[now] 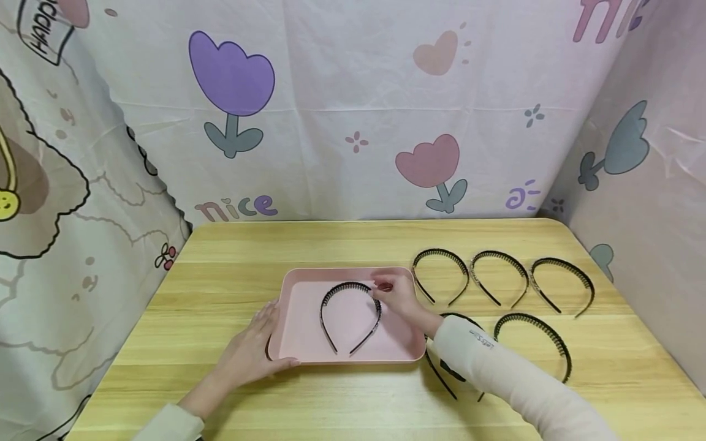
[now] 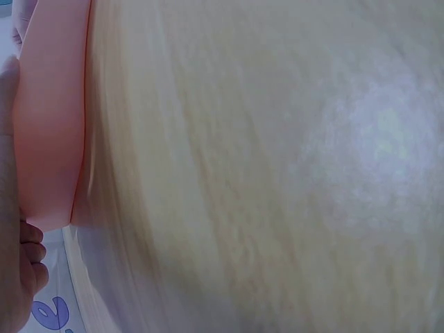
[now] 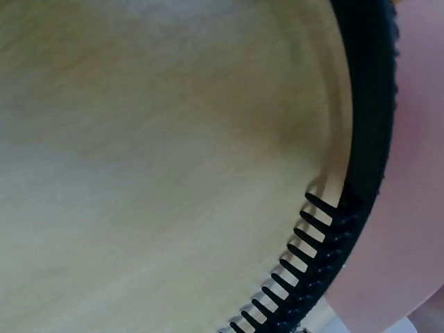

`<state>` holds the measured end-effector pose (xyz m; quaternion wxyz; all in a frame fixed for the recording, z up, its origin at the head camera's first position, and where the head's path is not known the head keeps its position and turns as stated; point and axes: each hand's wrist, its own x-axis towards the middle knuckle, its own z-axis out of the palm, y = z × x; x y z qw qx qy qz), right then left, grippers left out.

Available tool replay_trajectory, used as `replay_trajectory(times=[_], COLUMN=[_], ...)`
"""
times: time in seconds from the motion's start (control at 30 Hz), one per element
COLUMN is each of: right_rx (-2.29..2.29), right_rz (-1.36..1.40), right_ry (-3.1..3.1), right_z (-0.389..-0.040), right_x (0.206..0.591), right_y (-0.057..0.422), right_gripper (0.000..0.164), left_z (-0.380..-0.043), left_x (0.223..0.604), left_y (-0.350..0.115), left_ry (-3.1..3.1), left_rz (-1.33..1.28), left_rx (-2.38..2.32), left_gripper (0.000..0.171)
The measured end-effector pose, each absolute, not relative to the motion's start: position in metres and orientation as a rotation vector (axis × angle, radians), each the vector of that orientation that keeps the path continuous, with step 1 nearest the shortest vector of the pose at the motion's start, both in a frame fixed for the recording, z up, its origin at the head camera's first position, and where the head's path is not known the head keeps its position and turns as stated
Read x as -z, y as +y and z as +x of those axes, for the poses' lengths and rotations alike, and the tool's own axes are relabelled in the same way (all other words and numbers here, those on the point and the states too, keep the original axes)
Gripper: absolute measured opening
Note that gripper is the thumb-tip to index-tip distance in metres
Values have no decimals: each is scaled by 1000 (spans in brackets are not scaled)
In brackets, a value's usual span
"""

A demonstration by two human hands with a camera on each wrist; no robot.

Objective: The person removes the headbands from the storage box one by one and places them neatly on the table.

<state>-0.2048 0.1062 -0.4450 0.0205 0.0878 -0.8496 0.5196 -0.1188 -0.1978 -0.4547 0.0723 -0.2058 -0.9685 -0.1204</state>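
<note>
A black headband [image 1: 350, 286] with comb teeth lies in the pink tray [image 1: 417, 360], its two ends toward the front. My right hand [image 1: 398, 298] reaches over the tray's right side and pinches this headband at the upper right of its arch. My left hand [image 1: 250, 349] holds the tray's front left corner, thumb along the front rim and fingers against the left side. In the left wrist view, the tray's pink wall [image 2: 52, 118] stands between the thumb and the curled fingers [image 2: 33, 257].
Right of the tray, several similar headbands lie in two rows, among them a back-row headband [image 1: 499, 254] and a front-row headband [image 1: 551, 331]. My right sleeve [image 1: 496, 361] partly hides the front row. A toothed headband [image 3: 371, 118] fills the right wrist view's edge. Printed curtains [image 1: 342, 73] enclose the wooden table [image 1: 220, 245].
</note>
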Motion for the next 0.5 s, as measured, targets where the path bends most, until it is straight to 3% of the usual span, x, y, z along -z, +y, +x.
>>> replay_trajectory(times=[0.5], right_rx=[-1414], right_rz=[204], right_ry=[-2834], right_z=[-212], right_x=[447], right_y=[98], right_gripper=[31], left_z=[-118], left_x=[454], left_y=[-198], left_ry=[-2917], left_rz=[-616], left_rx=[374], left_gripper=[112])
